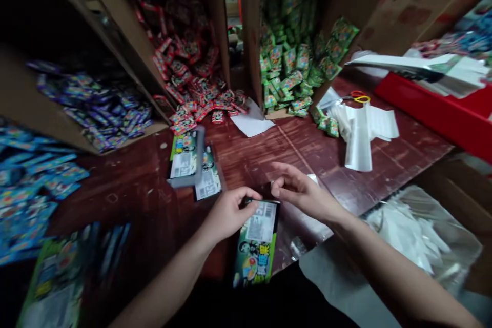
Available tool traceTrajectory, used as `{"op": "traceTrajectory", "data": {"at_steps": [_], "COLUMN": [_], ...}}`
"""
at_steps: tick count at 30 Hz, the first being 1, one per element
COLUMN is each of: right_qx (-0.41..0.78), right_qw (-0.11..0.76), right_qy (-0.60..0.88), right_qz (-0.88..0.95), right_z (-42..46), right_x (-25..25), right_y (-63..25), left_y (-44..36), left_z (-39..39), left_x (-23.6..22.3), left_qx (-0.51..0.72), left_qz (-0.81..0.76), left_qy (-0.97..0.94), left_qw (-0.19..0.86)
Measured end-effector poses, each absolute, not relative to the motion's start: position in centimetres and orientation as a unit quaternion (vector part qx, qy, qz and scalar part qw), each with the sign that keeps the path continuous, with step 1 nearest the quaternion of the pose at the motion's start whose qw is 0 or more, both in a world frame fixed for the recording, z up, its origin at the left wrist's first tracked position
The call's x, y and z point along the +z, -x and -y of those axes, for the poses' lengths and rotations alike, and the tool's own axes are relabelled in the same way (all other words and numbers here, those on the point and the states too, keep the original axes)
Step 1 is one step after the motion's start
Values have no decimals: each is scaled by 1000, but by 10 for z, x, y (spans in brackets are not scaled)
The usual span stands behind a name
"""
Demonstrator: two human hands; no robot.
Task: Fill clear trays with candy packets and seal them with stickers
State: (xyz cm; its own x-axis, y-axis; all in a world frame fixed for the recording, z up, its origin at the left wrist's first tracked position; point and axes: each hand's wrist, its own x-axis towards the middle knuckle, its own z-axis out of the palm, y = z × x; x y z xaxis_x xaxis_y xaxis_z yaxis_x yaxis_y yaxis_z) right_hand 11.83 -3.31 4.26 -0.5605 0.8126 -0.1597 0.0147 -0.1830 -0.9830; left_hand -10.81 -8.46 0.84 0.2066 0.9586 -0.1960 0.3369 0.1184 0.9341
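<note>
My left hand is closed on the top end of a flat green-and-black printed packet with a white label panel. Its thumb lies over the label, and the packet's lower end is near the table's front edge. Just right of the packet's top, my right hand hovers with its fingers bent and apart, nothing visible in them. Beneath it lies clear plastic film. Farther back on the table, two similar packets, one overlapping the other, include a packet in a clear sleeve and a packet.
Cardboard boxes along the back spill purple packets, red packets and green packets. Blue packets lie left. Clear plastic bags, scissors and a red tray are right. A plastic-lined box holds white scraps.
</note>
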Motion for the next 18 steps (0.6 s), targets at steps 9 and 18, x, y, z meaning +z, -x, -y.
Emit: {"op": "traceTrajectory", "data": {"at_steps": [9, 18], "right_qx": [505, 177], "right_qw": [301, 305], "right_qy": [376, 417], "right_qz": [716, 838], "right_z": [54, 77], "right_x": [17, 9], "right_y": [-100, -91], "left_y": [105, 109], "left_z": [91, 84], "left_x": [11, 29], "left_qx": [326, 353], "left_qz": [-531, -543], "left_qy": [-572, -480], "left_qw": [533, 592]}}
